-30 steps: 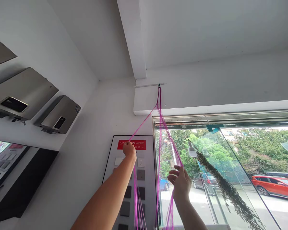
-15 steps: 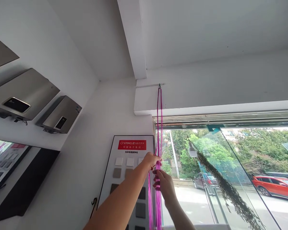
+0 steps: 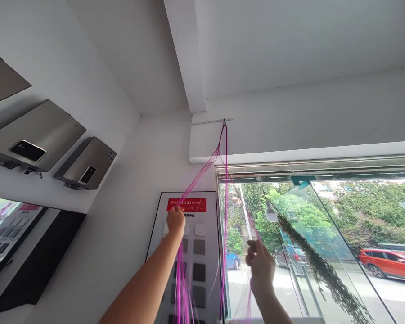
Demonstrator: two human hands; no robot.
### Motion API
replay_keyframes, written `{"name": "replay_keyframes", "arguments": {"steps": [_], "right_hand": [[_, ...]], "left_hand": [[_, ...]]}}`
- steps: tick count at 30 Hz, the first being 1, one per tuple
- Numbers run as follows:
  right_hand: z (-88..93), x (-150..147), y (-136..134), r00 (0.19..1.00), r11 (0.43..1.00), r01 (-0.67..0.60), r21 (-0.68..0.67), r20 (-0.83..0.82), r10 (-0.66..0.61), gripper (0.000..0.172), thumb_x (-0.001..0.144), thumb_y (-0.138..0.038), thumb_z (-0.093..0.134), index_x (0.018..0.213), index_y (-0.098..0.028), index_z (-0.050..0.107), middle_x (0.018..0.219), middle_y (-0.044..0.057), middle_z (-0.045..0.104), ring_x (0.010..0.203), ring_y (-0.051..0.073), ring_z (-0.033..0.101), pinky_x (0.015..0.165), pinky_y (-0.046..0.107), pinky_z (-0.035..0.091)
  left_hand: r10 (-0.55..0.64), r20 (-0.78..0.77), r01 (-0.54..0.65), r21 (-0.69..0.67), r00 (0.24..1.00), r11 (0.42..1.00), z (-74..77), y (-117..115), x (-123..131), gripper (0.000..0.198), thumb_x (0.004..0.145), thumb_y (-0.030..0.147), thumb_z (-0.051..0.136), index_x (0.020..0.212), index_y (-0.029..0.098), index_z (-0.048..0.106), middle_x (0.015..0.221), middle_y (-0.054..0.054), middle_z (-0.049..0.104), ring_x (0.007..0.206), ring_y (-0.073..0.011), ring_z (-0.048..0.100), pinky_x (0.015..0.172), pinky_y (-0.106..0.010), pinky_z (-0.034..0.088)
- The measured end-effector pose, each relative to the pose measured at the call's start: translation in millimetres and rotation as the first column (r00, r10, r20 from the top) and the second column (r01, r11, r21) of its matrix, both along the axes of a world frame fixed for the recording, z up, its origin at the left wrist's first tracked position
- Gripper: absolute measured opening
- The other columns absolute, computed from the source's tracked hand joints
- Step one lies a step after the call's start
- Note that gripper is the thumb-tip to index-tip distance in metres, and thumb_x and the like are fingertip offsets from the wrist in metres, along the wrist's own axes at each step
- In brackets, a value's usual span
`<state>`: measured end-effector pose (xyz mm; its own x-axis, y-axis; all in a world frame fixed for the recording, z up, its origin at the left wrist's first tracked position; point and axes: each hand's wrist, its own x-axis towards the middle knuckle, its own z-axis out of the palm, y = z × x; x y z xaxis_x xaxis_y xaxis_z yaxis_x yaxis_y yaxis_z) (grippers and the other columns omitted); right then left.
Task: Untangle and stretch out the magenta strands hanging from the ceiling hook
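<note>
Seen from the head, looking up into a white-walled corner: pinching a bundle of fine, shiny magenta threads (image 3: 180,279) between thumb and fingers of the bare left hand (image 3: 176,221), raised in front of a white, black-framed display board (image 3: 209,238) with a red lettered banner (image 3: 199,205). Hung at the top from a small dark hook (image 3: 224,122) on a thin pale rail (image 3: 207,122) above the window, parting lower down: slanting to the left hand, dropping straight beside the window's edge, running thinly to the bare right hand (image 3: 262,265). Below the left grip, spreading in a loose tail across the board. At the right hand, raised in front of the clear glass window (image 3: 344,211), fingers curled toward the thumb, touching a few faint strands; cannot tell whether pressed together on them. Farther right, a white bulb (image 3: 271,214) and a slanting bunch of dried grey-green stems (image 3: 313,258); through the glass, an orange-red car (image 3: 388,263). High at left, brushed-metal boxes with black display panels (image 3: 54,123).
</note>
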<state>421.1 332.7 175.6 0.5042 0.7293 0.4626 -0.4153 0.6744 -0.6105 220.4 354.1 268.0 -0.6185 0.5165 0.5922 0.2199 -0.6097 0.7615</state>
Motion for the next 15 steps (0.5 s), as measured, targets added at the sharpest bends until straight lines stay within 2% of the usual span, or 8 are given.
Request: {"name": "replay_keyframes", "arguments": {"steps": [5, 7, 9, 11, 12, 15], "right_hand": [[2.1, 27, 4, 0.977, 0.998, 0.066, 0.002, -0.204, -0.064, 0.019, 0.067, -0.034, 0.054, 0.065, -0.016, 0.058, 0.046, -0.005, 0.044, 0.036, 0.006, 0.035, 0.033, 0.02, 0.026], [2.1, 33, 5, 0.971, 0.998, 0.065, 0.017, -0.233, -0.059, 0.02, 0.068, -0.036, 0.054, 0.067, -0.016, 0.058, 0.048, -0.004, 0.044, 0.037, 0.005, 0.035, 0.033, 0.019, 0.027], [0.3, 34, 5, 0.985, 0.999, 0.019, 0.031, -0.172, -0.014, 0.024, 0.068, -0.039, 0.055, 0.07, -0.016, 0.059, 0.05, -0.004, 0.046, 0.037, 0.004, 0.035, 0.032, 0.018, 0.026], [-2.9, 26, 5, 0.992, 0.992, -0.123, 0.014, 0.005, 0.123, 0.028, 0.065, -0.041, 0.059, 0.075, -0.015, 0.06, 0.055, -0.003, 0.051, 0.038, 0.004, 0.039, 0.034, 0.018, 0.029], [-4.6, 20, 4, 0.97, 0.975, -0.223, -0.011, 0.098, 0.223, 0.032, 0.064, -0.043, 0.061, 0.08, -0.015, 0.06, 0.059, -0.002, 0.055, 0.04, 0.005, 0.042, 0.037, 0.019, 0.033], [-7.5, -6, -3, 0.837, 0.864, -0.494, -0.099, 0.216, 0.503, 0.046, 0.06, -0.049, 0.063, 0.092, -0.016, 0.056, 0.075, 0.003, 0.062, 0.048, 0.01, 0.052, 0.046, 0.024, 0.041]], "left_hand": [[0.192, -0.029, -0.193, -0.012, 0.981, 0.981, 22.4, -17, -41, 0.023, 0.084, 0.034, 0.044, 0.085, 0.013, 0.056, 0.084, -0.003, 0.058, 0.074, -0.0131, 0.055, 0.069, -0.033, 0.045], [0.219, -0.053, -0.22, -0.003, 0.974, 0.976, 28.8, -27, -44, 0.024, 0.084, 0.034, 0.043, 0.084, 0.013, 0.055, 0.083, -0.003, 0.058, 0.073, -0.013, 0.054, 0.069, -0.033, 0.045], [0.2, -0.112, -0.2, 0.007, 0.973, 0.98, 29.7, -37, -37, 0.023, 0.084, 0.032, 0.044, 0.079, 0.013, 0.056, 0.077, -0.001, 0.057, 0.068, -0.0119, 0.053, 0.067, -0.031, 0.043], [0.132, -0.208, -0.134, 0.005, 0.969, 0.991, 22.8, -46, -21, 0.019, 0.081, 0.027, 0.047, 0.072, 0.014, 0.057, 0.065, 0.001, 0.056, 0.06, -0.0116, 0.052, 0.062, -0.028, 0.041], [0.089, -0.259, -0.093, -0.004, 0.962, 0.996, 16.0, -49, -10, 0.016, 0.079, 0.024, 0.049, 0.069, 0.015, 0.057, 0.059, 0.002, 0.054, 0.057, -0.0119, 0.052, 0.059, -0.027, 0.04], [-0.009, -0.361, -0.007, -0.042, 0.932, 0.999, -16.8, -60, 26, 0.012, 0.074, 0.018, 0.051, 0.065, 0.018, 0.06, 0.05, 0.001, 0.052, 0.054, -0.0148, 0.053, 0.054, -0.025, 0.037]]}}
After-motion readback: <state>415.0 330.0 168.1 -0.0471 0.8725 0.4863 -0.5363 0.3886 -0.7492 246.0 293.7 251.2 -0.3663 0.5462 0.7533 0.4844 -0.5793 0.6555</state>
